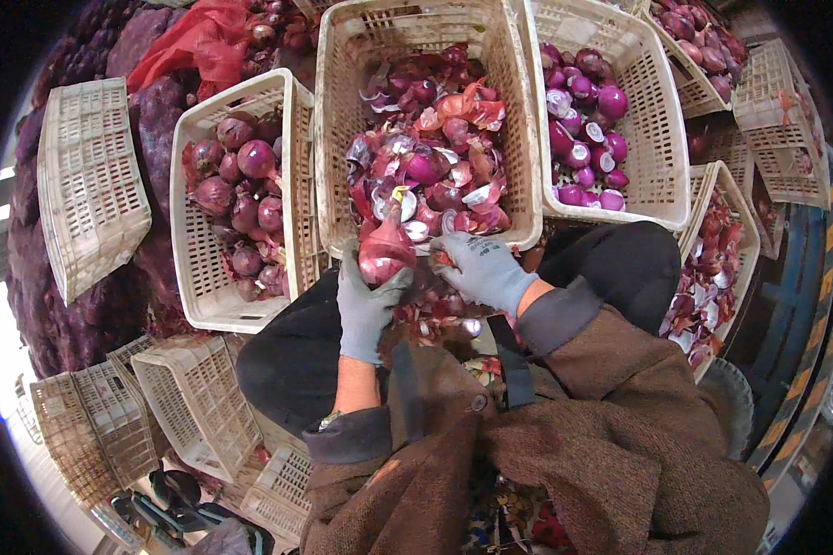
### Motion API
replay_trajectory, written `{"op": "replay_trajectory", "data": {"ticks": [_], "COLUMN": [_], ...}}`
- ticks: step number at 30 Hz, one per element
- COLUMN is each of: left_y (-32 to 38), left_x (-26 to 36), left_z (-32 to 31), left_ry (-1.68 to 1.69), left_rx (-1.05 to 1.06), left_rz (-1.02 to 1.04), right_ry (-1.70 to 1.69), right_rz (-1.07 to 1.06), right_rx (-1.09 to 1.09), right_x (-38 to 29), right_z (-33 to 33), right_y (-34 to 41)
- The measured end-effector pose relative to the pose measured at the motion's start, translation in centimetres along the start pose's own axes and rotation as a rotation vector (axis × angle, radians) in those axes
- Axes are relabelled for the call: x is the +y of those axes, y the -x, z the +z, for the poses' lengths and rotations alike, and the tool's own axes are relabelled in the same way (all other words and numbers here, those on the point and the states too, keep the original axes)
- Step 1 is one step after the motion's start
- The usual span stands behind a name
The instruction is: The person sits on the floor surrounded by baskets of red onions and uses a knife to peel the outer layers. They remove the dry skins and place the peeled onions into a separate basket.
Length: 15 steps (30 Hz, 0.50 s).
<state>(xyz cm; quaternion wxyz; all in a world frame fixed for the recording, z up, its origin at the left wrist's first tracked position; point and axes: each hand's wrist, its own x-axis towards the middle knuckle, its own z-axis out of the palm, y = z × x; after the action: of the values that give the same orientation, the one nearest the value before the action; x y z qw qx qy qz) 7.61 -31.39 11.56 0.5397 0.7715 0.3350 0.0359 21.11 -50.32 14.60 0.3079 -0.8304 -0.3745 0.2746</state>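
Note:
My left hand (369,305), in a grey work glove, grips a large red onion (386,255) from its left side and below. The onion still wears its papery skin, and a yellowish sprout tops its neck. Just right of it, my right hand (479,269) is curled in a matching glove with printed marks. A small reddish object (444,258) shows between its fingers, mostly hidden, so its kind is unclear. Both hands are at the near rim of a white plastic crate (427,17) holding onion skins (482,198), cut ends and some onions.
At left, a crate (194,298) holds unpeeled red onions (236,173). Peeled purple onions (583,132) lie in the right crate (649,159). Another crate (746,257) at far right contains skins. Mesh onion sacks (76,277) pile up leftward; more crates (187,409) stand at lower left.

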Motion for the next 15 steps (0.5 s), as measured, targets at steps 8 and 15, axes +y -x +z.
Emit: {"op": "replay_trajectory", "data": {"ticks": [8,15], "left_y": [0.1,0.2], "left_x": [2.2,4.3], "left_z": [-0.2,0.2], "left_ry": [-0.225,-0.319], "left_rx": [-0.011,0.038], "left_rz": [0.005,0.013], "right_ry": [0.205,0.279], "right_rz": [-0.012,0.021], "right_rx": [-0.124,-0.195], "right_x": [-0.5,-0.4], "right_z": [-2.5,-1.6], "right_y": [1.0,-0.5]}}
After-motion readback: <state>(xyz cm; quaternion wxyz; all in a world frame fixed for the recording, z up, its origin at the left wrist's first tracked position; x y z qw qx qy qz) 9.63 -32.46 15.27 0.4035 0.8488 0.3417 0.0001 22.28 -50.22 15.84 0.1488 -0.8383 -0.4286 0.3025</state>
